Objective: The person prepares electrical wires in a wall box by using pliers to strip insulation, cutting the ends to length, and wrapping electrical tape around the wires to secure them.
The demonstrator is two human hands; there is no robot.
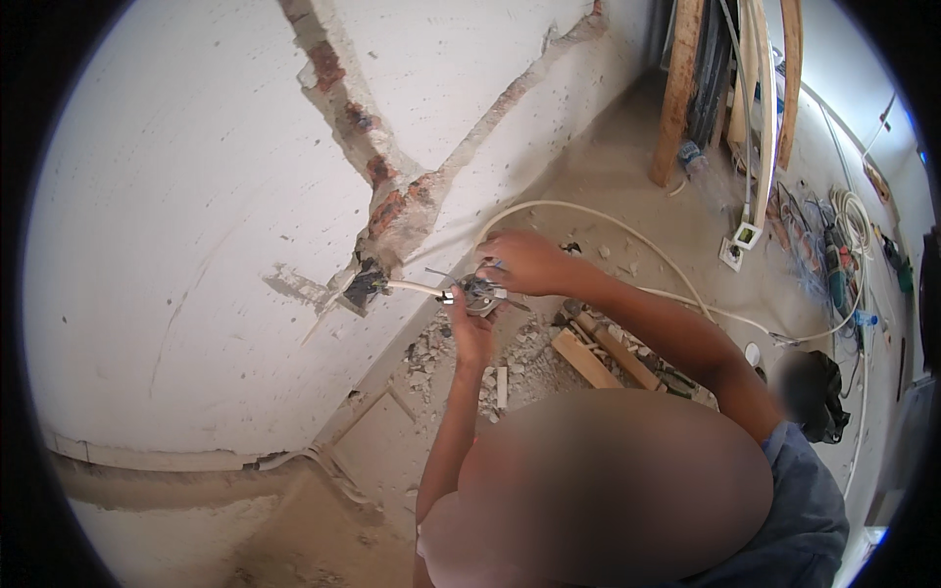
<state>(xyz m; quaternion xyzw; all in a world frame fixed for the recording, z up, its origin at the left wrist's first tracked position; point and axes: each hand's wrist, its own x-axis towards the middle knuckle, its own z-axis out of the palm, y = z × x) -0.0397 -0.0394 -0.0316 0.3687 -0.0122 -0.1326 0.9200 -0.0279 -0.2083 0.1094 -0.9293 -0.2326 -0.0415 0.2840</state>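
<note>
My left hand (472,331) is closed around the side of a small electrical socket insert (482,296), its grey metal and white parts facing up. A short white cable (417,287) runs from the insert to a dark wall box (367,285) set in the broken plaster. Over the insert's far right side, the fingers of my right hand (527,263) are bent together. What lies between them is too small to make out. A thin wire or narrow tool (441,273) sticks out leftward near the insert.
Chased grooves (387,211) run up the white wall. Rubble (431,358) and wood pieces (585,358) lie below my hands. A long cream cable (608,218) loops across the floor. To the right are planks (676,93), a plastic bottle (708,176), white frames (747,235) and a green drill (836,274).
</note>
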